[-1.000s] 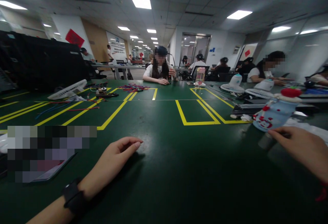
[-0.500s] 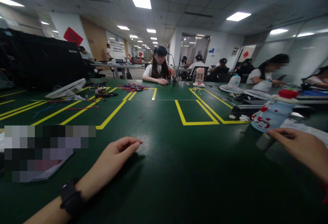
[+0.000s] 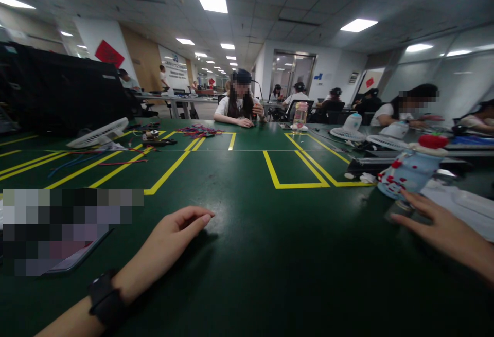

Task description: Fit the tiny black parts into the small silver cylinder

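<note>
My left hand (image 3: 179, 231) rests on the green table (image 3: 247, 254), a dark band on its wrist. Its thumb and index fingertip come together, with nothing visible between them. On the right, my right hand (image 3: 436, 226) is open, thumb and fingers apart. Just beyond its thumb is a small greyish object (image 3: 403, 206), partly hidden by the fingers, whose kind I cannot make out. Right behind it stands a light blue bottle (image 3: 415, 170) with a red top and red-and-white figures. At the left lies a flat, phone-like device (image 3: 77, 260), mostly blurred out by pixels.
Yellow tape (image 3: 301, 186) marks rectangles on the table. A white fan (image 3: 102, 134), a bundle of coloured wires (image 3: 198, 130) and a pink bottle (image 3: 300, 114) lie farther back. More fans (image 3: 349, 128) stand at right. Across the table sits a person (image 3: 239, 103); others sit beyond.
My right hand's fingers have spread from a pinch at the small greyish object, which now sits between thumb and fingers near the blue bottle. My left hand has stayed in place.
</note>
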Motion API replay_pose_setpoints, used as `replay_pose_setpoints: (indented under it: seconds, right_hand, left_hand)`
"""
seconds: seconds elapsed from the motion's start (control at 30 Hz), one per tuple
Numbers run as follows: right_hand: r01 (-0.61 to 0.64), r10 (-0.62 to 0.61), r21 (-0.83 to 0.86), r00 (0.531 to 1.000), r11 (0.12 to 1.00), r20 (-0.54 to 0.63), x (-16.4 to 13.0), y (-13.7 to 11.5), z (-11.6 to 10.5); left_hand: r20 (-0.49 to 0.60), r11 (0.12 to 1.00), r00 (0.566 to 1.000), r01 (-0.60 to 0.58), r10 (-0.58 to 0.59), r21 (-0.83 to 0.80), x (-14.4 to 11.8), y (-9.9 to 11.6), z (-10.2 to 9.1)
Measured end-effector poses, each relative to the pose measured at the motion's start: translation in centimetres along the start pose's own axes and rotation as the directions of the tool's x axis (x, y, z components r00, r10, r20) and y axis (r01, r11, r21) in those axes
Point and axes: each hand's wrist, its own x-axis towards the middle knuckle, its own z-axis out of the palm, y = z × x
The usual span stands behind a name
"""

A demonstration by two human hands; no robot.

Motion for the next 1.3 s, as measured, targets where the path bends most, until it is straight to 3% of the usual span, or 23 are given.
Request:
replay_pose_setpoints:
  seconds: [0.07, 0.13, 0.2, 0.27, 0.33, 0.4, 0.47, 0.5, 0.6, 0.7, 0.87, 1.03, 1.17, 1.3]
  right_hand:
    - [-0.038, 0.032, 0.038, 0.99, 0.999, 0.134, -0.7, -1.2, -0.1]
    - [-0.042, 0.025, 0.107, 0.987, 0.993, 0.157, -1.5, -3.6, -0.5]
    - [0.058, -0.084, 0.251, 0.992, 0.966, 0.092, -2.8, -7.3, -0.9]
    - [0.221, -0.269, 0.42, 0.961, 0.88, 0.059, -4.4, -11.8, -1.3]
    - [0.357, -0.481, 0.57, 0.873, 0.74, 0.077, -6.3, -16.6, -1.7]
    - [0.421, -0.649, 0.678, 0.752, 0.602, 0.109, -8.2, -20.8, -2.0]
    - [0.432, -0.74, 0.746, 0.661, 0.507, 0.12, -9.5, -23.7, -2.1]
    - [0.428, -0.758, 0.764, 0.641, 0.483, 0.12, -10.0, -24.6, -1.9]
    - [0.37, -0.719, 0.795, 0.685, 0.481, 0.116, -10.6, -25.4, -0.8]
    - [0.251, -0.652, 0.839, 0.742, 0.483, 0.154, -10.7, -25.0, 0.4]
    - [0.171, -0.645, 0.876, 0.741, 0.45, 0.187, -10.6, -24.8, 0.5]
    - [0.168, -0.657, 0.878, 0.728, 0.448, 0.196, -10.5, -24.9, 0.2]
    - [0.184, -0.657, 0.878, 0.733, 0.441, 0.177, -10.4, -24.9, 0.2]
    - [0.217, -0.667, 0.867, 0.727, 0.449, 0.164, -10.3, -24.6, -0.2]
  left_hand:
    - [0.007, 1.0, 1.0, -0.003, 0.003, 0.004, 0.0, 0.0, 0.1]
    - [0.007, 1.0, 1.0, -0.003, 0.002, 0.011, 0.1, -0.1, 0.2]
    - [0.007, 1.0, 1.0, -0.005, 0.005, 0.017, 0.2, -0.1, 0.3]
    - [0.011, 1.0, 1.0, -0.011, 0.01, 0.021, 0.4, -0.2, 0.5]
    - [0.009, 0.999, 1.0, -0.019, 0.019, 0.03, 0.6, -0.4, 0.6]
    - [0.005, 0.998, 0.999, -0.038, 0.038, 0.045, 0.7, -0.7, 0.7]
    - [-0.008, 0.994, 0.997, -0.073, 0.074, 0.077, 0.6, -0.9, 0.8]
    - [-0.016, 0.991, 0.996, -0.091, 0.093, 0.101, 0.5, -0.9, 0.8]
    - [-0.049, 0.971, 0.984, -0.161, 0.172, 0.178, 0.1, 0.1, 1.6]
    - [-0.028, 0.931, 0.948, -0.304, 0.316, 0.202, -0.2, 2.5, 3.2]
    - [0.089, 0.878, 0.886, -0.464, 0.456, 0.121, 0.1, 6.4, 5.6]
    - [0.036, 0.892, 0.897, -0.441, 0.44, 0.1, 0.5, 6.8, 5.7]
    - [0.066, 0.899, 0.902, -0.431, 0.426, 0.08, 0.4, 6.9, 5.7]
    - [0.003, 0.924, 0.928, -0.372, 0.373, 0.091, 0.4, 6.6, 5.1]
